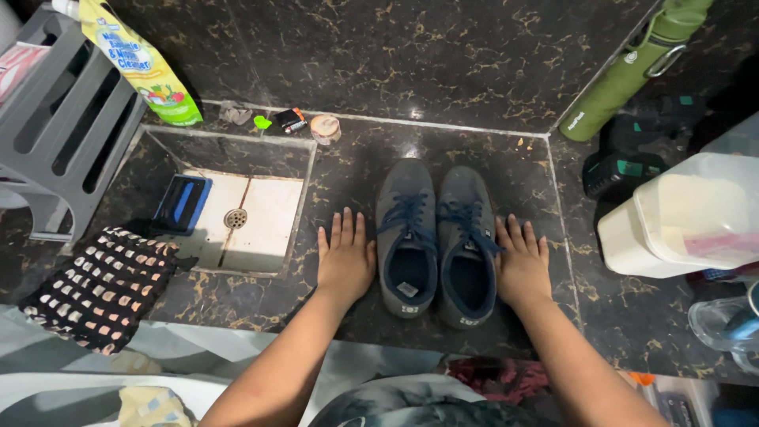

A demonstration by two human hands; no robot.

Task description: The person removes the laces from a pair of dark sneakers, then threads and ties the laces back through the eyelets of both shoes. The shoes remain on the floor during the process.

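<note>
Hands [345, 261] [522, 265] flat beside navy shoes [436, 237]

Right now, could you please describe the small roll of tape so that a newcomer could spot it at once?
Start at the pair of dark blue shoes on the black marble floor, then look up and left to the pale grout line. The roll of tape lies there, right of a small black and red item; it alone is round and tan.

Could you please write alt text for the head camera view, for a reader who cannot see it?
A pair of dark blue lace-up shoes stands side by side on a black marbled floor, with the person's left hand flat beside one shoe and the right hand flat against the other. A sunken white drain recess lies to the left.
</note>
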